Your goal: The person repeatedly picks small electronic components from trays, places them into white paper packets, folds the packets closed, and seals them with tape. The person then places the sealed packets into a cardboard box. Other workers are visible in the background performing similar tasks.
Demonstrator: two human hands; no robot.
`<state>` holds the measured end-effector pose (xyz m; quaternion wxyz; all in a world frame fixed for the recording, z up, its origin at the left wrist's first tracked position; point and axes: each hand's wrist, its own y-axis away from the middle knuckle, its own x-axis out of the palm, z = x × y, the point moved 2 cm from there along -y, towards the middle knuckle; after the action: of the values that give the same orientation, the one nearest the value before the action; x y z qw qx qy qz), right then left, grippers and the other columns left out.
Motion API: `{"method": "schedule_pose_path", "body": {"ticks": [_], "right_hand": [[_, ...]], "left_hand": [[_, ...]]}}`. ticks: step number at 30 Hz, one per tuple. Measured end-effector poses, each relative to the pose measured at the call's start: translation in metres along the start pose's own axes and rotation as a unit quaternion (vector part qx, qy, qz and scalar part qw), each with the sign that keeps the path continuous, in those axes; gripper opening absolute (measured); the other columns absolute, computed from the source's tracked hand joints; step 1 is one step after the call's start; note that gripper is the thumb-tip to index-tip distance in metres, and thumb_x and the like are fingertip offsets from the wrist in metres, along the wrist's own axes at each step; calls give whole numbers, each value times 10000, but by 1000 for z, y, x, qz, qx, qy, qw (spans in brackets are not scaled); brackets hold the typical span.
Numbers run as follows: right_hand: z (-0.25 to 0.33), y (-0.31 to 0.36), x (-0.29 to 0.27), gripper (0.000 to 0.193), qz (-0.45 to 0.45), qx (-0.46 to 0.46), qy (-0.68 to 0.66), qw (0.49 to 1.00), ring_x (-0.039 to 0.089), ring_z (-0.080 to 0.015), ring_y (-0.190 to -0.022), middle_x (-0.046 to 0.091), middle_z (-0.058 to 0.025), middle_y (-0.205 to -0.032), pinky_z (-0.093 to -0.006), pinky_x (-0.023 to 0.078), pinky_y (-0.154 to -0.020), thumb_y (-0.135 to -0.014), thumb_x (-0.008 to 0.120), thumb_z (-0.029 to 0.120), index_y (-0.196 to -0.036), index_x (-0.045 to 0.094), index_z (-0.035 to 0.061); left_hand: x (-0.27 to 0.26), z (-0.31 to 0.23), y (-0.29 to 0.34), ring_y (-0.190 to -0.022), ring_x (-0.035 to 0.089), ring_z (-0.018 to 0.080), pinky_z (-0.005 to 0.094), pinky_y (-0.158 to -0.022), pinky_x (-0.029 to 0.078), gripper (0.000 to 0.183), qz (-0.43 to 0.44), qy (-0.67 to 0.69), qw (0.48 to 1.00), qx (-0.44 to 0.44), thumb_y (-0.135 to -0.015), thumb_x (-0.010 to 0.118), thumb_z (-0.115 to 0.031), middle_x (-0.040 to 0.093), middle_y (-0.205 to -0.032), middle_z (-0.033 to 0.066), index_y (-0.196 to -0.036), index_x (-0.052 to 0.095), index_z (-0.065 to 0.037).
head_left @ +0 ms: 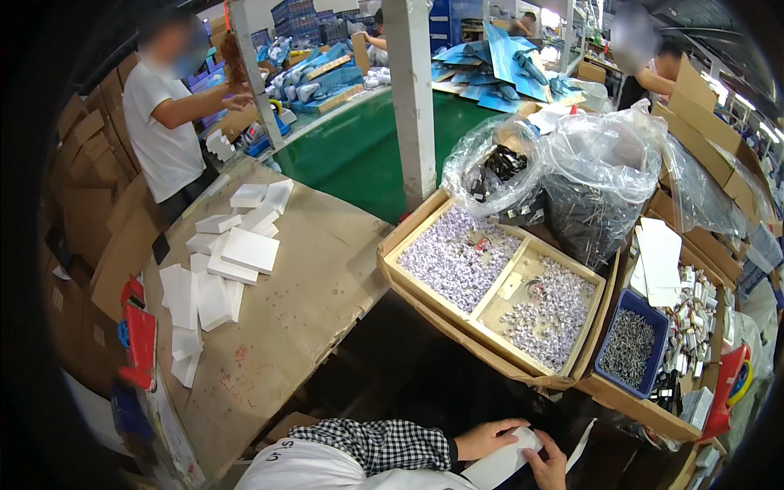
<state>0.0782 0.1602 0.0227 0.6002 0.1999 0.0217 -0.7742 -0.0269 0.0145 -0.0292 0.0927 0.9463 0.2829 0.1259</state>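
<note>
Low at the front edge, my left hand [488, 439] and my right hand [545, 460] both grip a white carton [501, 466], one from each side. Their fingers meet near its upper end, and its lower part runs out of the picture. Whether the carton is flat or folded up cannot be made out. My left forearm wears a black-and-white checked sleeve [380, 445]. On the brown table to the left lies a loose pile of white boxes [250, 250], well apart from my hands.
Ahead right stands a wooden tray [500, 269] with small pale parts in two compartments. Beside it are a blue bin [649, 343] of metal pieces, clear plastic bags [600, 163] and red tape dispensers [140, 343]. A post [411, 98] rises by the green surface [351, 159]; a co-worker [159, 122] stands left.
</note>
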Motion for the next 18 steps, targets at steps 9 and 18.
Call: {"method": "schedule_pose_path", "body": {"ticks": [9, 18], "right_hand": [[-6, 5, 13, 307, -35, 13, -44, 998, 613, -118, -788, 681, -91, -1010, -245, 492, -690, -809, 713, 111, -1099, 661, 29], [0, 15, 13, 275, -83, 80, -203, 972, 628, -112, -946, 653, -73, -1127, -233, 512, -831, -864, 670, 65, -1135, 644, 26]], "left_hand": [[-14, 4, 23, -1008, 563, 101, 244, -871, 476, 290, 10, 39, 999, -16, -933, 540, -22, 587, -1109, 40, -1221, 511, -47], [-12, -25, 23, -963, 543, 96, 235, -852, 467, 301, 25, 65, 996, 46, -938, 546, -38, 554, -1067, 37, -1230, 481, -73]]}}
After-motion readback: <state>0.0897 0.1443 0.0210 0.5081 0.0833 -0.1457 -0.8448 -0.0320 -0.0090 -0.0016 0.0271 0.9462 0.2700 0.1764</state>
